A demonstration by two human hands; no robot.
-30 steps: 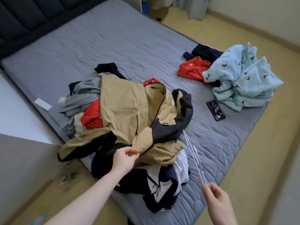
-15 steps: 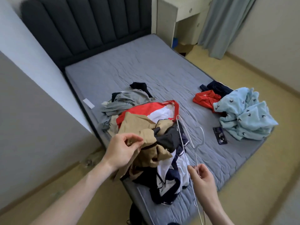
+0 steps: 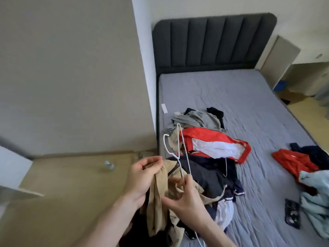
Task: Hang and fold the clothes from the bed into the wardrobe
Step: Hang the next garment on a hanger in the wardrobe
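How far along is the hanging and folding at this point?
Early. Nothing visibly hung or folded yet. In hand: the left hand grips the tan jacket, and the right hand holds a white wire hanger. Left: the pile on the bed, including the red and white garment and light blue garment.

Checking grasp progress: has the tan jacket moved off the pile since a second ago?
Yes. The left hand has lifted the tan jacket off the clothes pile, toward the bed's near edge.
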